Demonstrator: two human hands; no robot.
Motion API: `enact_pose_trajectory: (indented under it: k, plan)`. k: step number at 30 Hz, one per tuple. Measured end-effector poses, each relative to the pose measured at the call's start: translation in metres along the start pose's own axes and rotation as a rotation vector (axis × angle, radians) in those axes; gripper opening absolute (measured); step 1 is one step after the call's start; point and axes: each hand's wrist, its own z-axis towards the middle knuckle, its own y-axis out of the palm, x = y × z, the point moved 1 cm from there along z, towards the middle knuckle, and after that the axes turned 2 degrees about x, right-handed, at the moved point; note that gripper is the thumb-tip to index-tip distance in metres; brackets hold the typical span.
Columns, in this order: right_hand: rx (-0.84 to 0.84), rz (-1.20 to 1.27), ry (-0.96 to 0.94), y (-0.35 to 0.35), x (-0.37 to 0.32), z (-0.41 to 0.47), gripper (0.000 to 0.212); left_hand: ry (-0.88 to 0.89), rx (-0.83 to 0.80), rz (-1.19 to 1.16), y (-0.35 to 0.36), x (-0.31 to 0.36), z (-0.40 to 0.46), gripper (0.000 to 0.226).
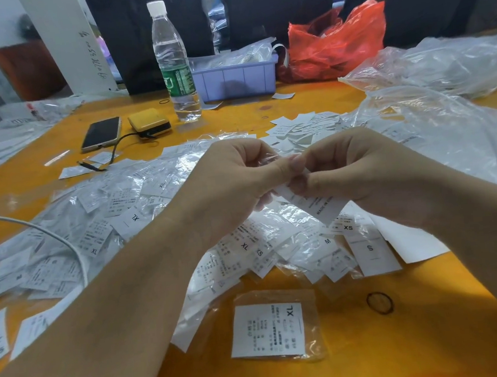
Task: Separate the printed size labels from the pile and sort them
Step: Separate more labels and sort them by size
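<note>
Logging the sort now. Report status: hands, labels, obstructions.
Left hand and right hand both pinch one label. Pile unsorted below; one XL packet apart. White cable crosses pile.

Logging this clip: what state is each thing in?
Left hand: pinching the held label.
Right hand: pinching the held label.
Held label: lifted above pile.
Water bottle: upright, capped.
Phone: screen dark.
XL label packet: flat, apart from pile.
</note>
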Motion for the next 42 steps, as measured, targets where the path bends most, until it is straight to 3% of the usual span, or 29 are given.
enact_pose_trajectory:
  k: [8, 11, 22, 38, 42]
  plan:
    - [0.108, -0.056, -0.001, -0.0035, 0.0015, 0.0016, 0.011, 0.009, -0.034, 0.051, -0.0003, -0.0003, 0.0005, 0.039]
    - [0.134, -0.047, 0.008, -0.0042, 0.0023, 0.0027, 0.009, 0.005, -0.03, 0.073, -0.0007, -0.0003, 0.0011, 0.026]
    - [0.086, -0.038, 0.003, -0.0001, 0.003, 0.0015, 0.015, 0.104, 0.052, 0.158, 0.001, 0.0004, -0.0015, 0.025]
    - [0.002, 0.005, -0.014, -0.0006, 0.0026, 0.0011, 0.012, 0.118, 0.018, 0.095, 0.0014, 0.0028, -0.003, 0.021]
    - [0.001, 0.02, -0.02, 0.0003, 0.004, 0.0027, 0.026, 0.082, 0.044, 0.088, 0.002, 0.0015, -0.002, 0.027]
